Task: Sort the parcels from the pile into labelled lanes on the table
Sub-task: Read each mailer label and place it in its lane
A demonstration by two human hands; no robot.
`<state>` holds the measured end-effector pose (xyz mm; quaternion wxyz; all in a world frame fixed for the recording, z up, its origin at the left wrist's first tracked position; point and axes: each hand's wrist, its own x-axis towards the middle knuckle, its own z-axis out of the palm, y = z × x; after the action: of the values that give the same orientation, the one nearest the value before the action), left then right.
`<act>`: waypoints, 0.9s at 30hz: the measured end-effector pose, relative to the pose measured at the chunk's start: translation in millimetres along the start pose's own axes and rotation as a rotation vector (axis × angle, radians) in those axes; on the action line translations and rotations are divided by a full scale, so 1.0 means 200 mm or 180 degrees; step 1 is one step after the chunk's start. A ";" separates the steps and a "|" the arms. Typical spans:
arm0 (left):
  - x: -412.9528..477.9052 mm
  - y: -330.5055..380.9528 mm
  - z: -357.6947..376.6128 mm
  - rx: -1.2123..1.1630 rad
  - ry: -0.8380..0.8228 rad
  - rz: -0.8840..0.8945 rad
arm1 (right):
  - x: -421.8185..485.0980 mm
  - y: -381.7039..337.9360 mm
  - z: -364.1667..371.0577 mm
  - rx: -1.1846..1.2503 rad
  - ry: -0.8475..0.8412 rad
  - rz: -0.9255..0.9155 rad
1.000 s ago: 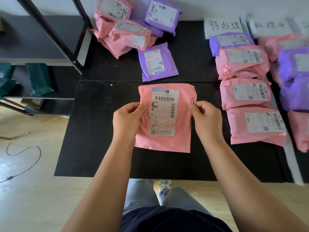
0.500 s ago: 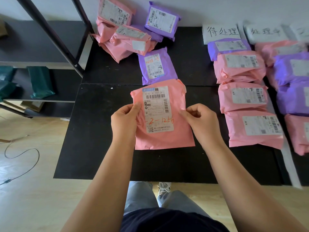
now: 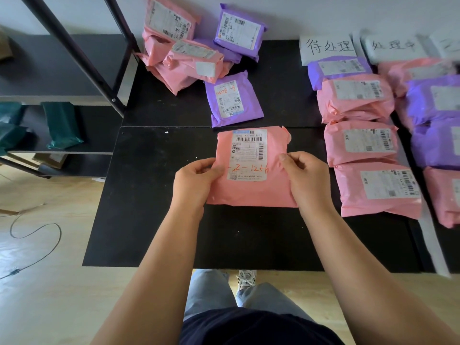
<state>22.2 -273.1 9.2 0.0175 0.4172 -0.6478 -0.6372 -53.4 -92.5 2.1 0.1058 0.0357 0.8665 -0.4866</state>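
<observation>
Both hands pinch a pink parcel (image 3: 251, 192) over the middle of the black counter (image 3: 149, 195).

The parcel faces label up, with "-2-125" handwritten in orange across the white label. The left hand (image 3: 196, 180) grips its left edge, thumb on top and fingers curled under. The right hand (image 3: 306, 175) pinches the right edge the same way. I cannot tell whether the parcel rests on the counter. Just beyond it lies a purple parcel (image 3: 234, 100), and farther left the pile (image 3: 184, 53) of pink and purple parcels leans against the wall. To the right, under a handwritten lane sign (image 3: 328, 47), a lane (image 3: 358, 143) holds one purple and three pink parcels. A second lane (image 3: 433, 115) lies at the right edge. Left of the counter, a shelf (image 3: 82, 153) holds green bags (image 3: 62, 125).
</observation>
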 end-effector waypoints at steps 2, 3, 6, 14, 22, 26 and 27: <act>0.00 0.01 0.01 0.0026 0.0050 0.0031 | 0.00 0.01 0.00 0.0001 -0.0012 0.0049; 0.00 0.01 0.01 0.0072 0.0062 0.0078 | 0.00 0.02 0.00 0.0007 -0.0026 0.0076; -0.01 0.02 0.02 0.0290 0.0134 0.0291 | 0.00 0.03 -0.01 -0.0009 -0.0127 0.0138; -0.04 0.06 0.09 0.0707 0.0247 0.0731 | -0.02 0.01 -0.10 -0.0306 -0.0117 0.0211; -0.05 0.10 0.12 0.1136 -0.0417 0.0919 | -0.12 -0.02 -0.20 -0.0315 0.0599 -0.0101; -0.08 0.12 0.12 0.1474 -0.0840 0.1156 | -0.18 -0.02 -0.20 -0.0625 0.0657 -0.0059; -0.09 0.12 0.12 0.1512 -0.0957 0.1218 | -0.19 -0.01 -0.20 -0.0695 0.0670 -0.0007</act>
<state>7.8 -247.0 34.1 -0.0566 0.1819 -0.8400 -0.5081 -22.1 -57.6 31.8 0.0171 0.0738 0.9206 -0.3831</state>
